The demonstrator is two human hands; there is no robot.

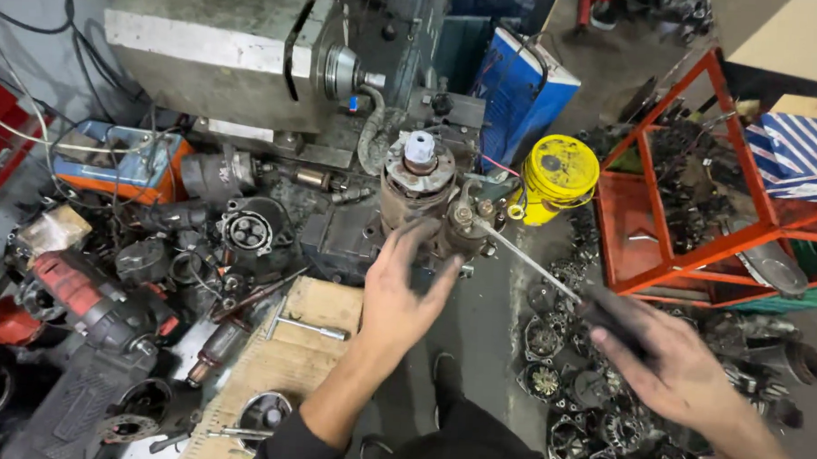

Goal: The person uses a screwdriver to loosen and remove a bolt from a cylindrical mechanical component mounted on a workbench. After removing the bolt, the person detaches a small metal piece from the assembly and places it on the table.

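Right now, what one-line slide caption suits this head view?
Left hand steadies a grimy motor assembly while right hand works a long screwdriver into it.

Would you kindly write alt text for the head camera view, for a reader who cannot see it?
A person's left hand steadies a grimy starter motor on a cluttered workshop bench, while the right hand holds a long screwdriver with its tip at the motor. A yellow tub, an orange metal rack and many dismantled motor parts surround them.

Yellow round tub [558,176] ctr-right, blue-white striped box [802,155] far right
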